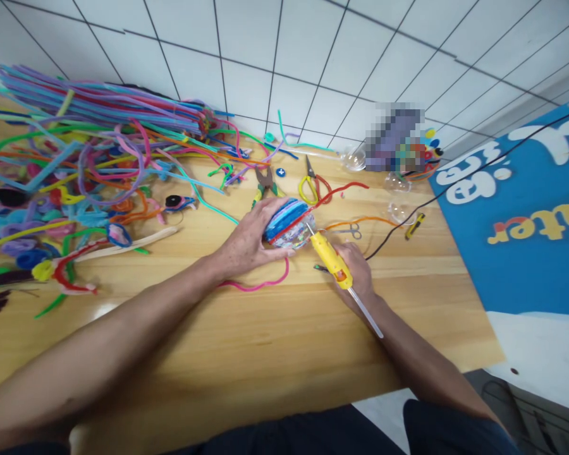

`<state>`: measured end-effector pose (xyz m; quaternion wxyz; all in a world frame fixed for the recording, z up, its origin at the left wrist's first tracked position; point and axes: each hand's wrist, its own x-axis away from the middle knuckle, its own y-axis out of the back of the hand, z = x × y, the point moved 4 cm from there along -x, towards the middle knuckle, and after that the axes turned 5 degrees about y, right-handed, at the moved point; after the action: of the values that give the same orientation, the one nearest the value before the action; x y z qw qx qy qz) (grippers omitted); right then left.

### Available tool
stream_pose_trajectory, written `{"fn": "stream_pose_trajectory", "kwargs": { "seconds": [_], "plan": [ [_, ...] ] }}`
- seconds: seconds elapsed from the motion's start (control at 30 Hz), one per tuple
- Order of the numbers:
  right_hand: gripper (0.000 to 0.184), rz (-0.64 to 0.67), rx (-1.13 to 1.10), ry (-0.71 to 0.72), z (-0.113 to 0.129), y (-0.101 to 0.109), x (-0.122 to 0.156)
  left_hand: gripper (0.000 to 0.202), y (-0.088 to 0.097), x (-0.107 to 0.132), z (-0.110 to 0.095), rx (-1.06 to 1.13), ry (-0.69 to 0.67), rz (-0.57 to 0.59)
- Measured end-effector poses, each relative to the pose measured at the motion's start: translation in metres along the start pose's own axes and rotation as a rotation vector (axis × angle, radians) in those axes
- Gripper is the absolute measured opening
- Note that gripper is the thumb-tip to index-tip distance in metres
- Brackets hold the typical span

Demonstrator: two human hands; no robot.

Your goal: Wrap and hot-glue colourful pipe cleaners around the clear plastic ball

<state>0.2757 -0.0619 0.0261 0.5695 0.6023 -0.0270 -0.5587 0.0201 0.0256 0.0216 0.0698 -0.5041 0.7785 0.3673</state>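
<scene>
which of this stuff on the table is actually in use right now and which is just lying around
In use:
left hand cupping the pipe-cleaner ball
right hand gripping the yellow glue gun, nozzle at the ball
red pipe cleaner running onto the ball

Lying about:
pliers
yellow-handled scissors
small scissors
pipe cleaner pile
clear half-spheres
utility knife

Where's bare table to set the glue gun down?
Widest bare wood: the near table edge, between the forearms. A smaller patch lies right of the right hand holding the glue gun, toward the blue board, though the black cable borders its far side. Crowded: the pipe cleaner pile at left, and pliers and scissors behind the ball.
</scene>
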Motion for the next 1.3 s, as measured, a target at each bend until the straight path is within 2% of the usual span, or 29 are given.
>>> {"fn": "stream_pose_trajectory", "kwargs": {
  "seconds": [0.37,0.53,0.67,0.77,1.0,1.17,1.3],
  "plan": [
    [0.045,-0.017,0.006,0.035,0.002,-0.002,-0.003,0.099,-0.001,0.0,0.0,-0.005,0.018,-0.003],
    [0.033,0.013,0.015,0.018,0.004,-0.005,0.002,0.1,-0.001,0.0,0.002,-0.009,0.014,0.001],
    [0.028,-0.013,0.029,-0.034,0.002,-0.006,0.006,0.099,-0.001,0.0,0.002,-0.008,0.014,-0.004],
    [0.03,-0.058,0.044,-0.042,-0.002,-0.004,0.007,0.099,-0.001,0.0,0.001,-0.01,0.011,-0.002],
    [0.028,-0.028,0.016,0.019,0.003,-0.005,0.005,0.1,-0.001,0.0,0.002,-0.015,0.021,0.003],
    [0.032,0.016,0.046,0.002,0.002,-0.005,0.006,0.1,-0.001,-0.001,0.001,-0.019,0.027,0.009],
    [0.032,-0.024,0.036,0.005,0.0,-0.004,0.007,0.099,-0.001,-0.001,0.001,-0.019,0.021,0.001]
  ]
}}
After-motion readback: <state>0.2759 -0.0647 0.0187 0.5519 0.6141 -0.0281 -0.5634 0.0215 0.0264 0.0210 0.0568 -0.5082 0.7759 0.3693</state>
